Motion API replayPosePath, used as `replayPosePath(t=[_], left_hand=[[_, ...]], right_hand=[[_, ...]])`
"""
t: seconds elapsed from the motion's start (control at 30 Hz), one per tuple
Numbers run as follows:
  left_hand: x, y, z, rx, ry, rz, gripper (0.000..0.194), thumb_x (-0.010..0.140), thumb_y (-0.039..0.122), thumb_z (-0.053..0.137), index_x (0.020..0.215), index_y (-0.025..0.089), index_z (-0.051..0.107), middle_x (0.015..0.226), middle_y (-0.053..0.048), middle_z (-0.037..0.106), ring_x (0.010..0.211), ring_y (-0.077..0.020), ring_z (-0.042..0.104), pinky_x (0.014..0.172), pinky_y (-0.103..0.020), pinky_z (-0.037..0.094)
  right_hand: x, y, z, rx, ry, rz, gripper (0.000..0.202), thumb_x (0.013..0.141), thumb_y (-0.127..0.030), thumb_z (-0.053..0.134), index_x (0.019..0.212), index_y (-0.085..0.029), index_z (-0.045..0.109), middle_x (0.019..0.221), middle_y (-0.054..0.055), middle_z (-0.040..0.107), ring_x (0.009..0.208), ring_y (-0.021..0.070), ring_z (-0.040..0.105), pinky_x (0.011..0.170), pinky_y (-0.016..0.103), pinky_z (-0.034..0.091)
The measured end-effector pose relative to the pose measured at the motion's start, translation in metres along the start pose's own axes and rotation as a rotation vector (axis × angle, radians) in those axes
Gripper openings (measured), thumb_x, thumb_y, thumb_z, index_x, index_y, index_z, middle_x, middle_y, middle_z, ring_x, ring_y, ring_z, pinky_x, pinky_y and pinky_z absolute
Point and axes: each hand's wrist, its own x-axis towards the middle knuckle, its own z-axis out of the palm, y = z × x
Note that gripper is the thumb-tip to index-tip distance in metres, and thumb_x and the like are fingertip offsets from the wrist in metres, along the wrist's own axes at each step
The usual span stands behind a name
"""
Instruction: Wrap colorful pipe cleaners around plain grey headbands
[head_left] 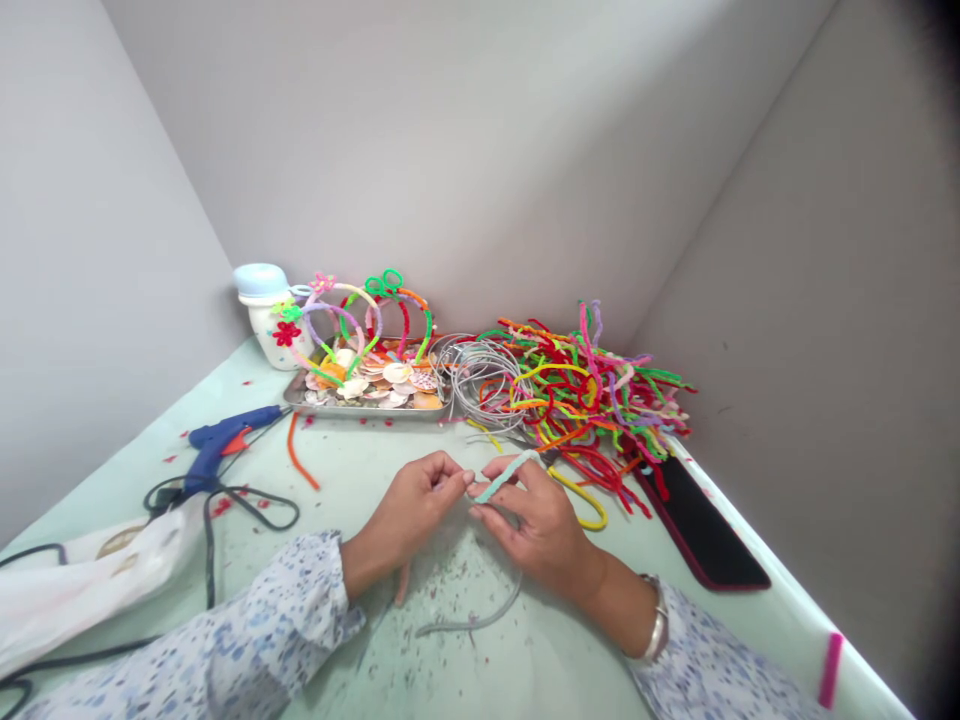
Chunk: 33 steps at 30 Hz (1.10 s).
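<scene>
A mint-green pipe cleaner (506, 478) slants across the fingers of my right hand (544, 515), which is closed on it. My left hand (416, 505) pinches thumb and forefinger together close to the pipe cleaner's lower end; what sits between those fingertips is too small to make out. The two hands nearly meet above the table. Below my right hand, a grey wire-like strand (480, 625) curves down over the tabletop; its upper end is hidden behind the hand. A brownish-orange strand (403, 583) shows beside my left wrist.
Headbands (345, 310) stand on a metal tray (360, 411) of shells, beside a white bottle (274, 330). Coiled wire (487, 385) and piled pipe cleaners (600, 390) lie at the back right, near a dark phone (709, 530). A blue glue gun (225, 440) and its cord lie left.
</scene>
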Motion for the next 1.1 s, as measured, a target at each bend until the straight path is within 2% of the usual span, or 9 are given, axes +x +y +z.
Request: replayPosePath(t=[0.13, 0.27, 0.37, 0.5, 0.67, 0.83, 1.1], left_hand=[[0.000, -0.002, 0.000, 0.019, 0.006, 0.043, 0.021, 0.082, 0.034, 0.054, 0.073, 0.015, 0.055, 0.060, 0.006, 0.047, 0.053, -0.0079, 0.036, 0.048, -0.018, 0.028], [0.001, 0.000, 0.000, 0.029, -0.013, 0.008, 0.017, 0.081, 0.032, 0.055, 0.074, 0.016, 0.055, 0.056, 0.008, 0.042, 0.049, -0.0071, 0.032, 0.045, -0.017, 0.026], [0.000, 0.002, -0.001, 0.045, -0.025, 0.034, 0.017, 0.081, 0.032, 0.054, 0.075, 0.016, 0.055, 0.056, 0.008, 0.043, 0.050, -0.0070, 0.034, 0.046, -0.017, 0.027], [-0.001, 0.002, -0.002, 0.084, -0.036, 0.080, 0.019, 0.083, 0.034, 0.053, 0.077, 0.016, 0.056, 0.059, 0.006, 0.046, 0.053, -0.0079, 0.037, 0.048, -0.018, 0.029], [-0.003, -0.002, -0.003, 0.190, -0.004, 0.216, 0.019, 0.087, 0.034, 0.050, 0.083, 0.017, 0.058, 0.069, 0.003, 0.057, 0.063, -0.0113, 0.048, 0.058, -0.021, 0.037], [-0.006, 0.001, -0.004, 0.315, 0.008, 0.279, 0.017, 0.089, 0.032, 0.049, 0.085, 0.018, 0.058, 0.068, 0.002, 0.059, 0.062, -0.0123, 0.051, 0.059, -0.021, 0.039], [-0.007, 0.003, -0.005, 0.453, 0.004, 0.313, 0.020, 0.090, 0.034, 0.046, 0.088, 0.018, 0.058, 0.071, 0.000, 0.062, 0.063, -0.0135, 0.054, 0.060, -0.023, 0.039]], right_hand=[[0.002, -0.005, -0.003, -0.034, 0.023, -0.039, 0.026, 0.080, -0.017, 0.064, 0.106, -0.022, 0.069, 0.105, 0.011, 0.058, 0.094, 0.0238, 0.058, 0.080, 0.040, 0.050], [0.003, -0.008, -0.007, -0.029, 0.033, -0.067, 0.037, 0.079, -0.011, 0.059, 0.113, -0.024, 0.065, 0.107, 0.011, 0.057, 0.096, 0.0256, 0.057, 0.081, 0.043, 0.050], [0.003, -0.006, -0.008, 0.015, 0.030, -0.090, 0.046, 0.078, -0.009, 0.054, 0.120, -0.025, 0.061, 0.110, 0.011, 0.057, 0.100, 0.0256, 0.056, 0.084, 0.044, 0.049], [0.002, -0.002, -0.007, 0.062, 0.019, -0.054, 0.044, 0.083, -0.010, 0.050, 0.124, -0.025, 0.057, 0.111, 0.010, 0.058, 0.103, 0.0237, 0.057, 0.088, 0.042, 0.049], [0.003, -0.002, -0.002, 0.051, 0.030, 0.088, 0.034, 0.086, -0.014, 0.052, 0.119, -0.019, 0.057, 0.101, 0.010, 0.063, 0.095, 0.0216, 0.060, 0.084, 0.037, 0.050], [0.004, -0.004, 0.002, 0.028, 0.008, 0.216, 0.014, 0.086, -0.016, 0.054, 0.095, -0.019, 0.064, 0.081, 0.004, 0.066, 0.073, 0.0171, 0.062, 0.069, 0.030, 0.049], [0.005, -0.003, 0.003, -0.004, 0.030, 0.222, 0.013, 0.085, -0.017, 0.053, 0.084, -0.020, 0.066, 0.070, 0.002, 0.064, 0.063, 0.0148, 0.059, 0.061, 0.026, 0.046]])
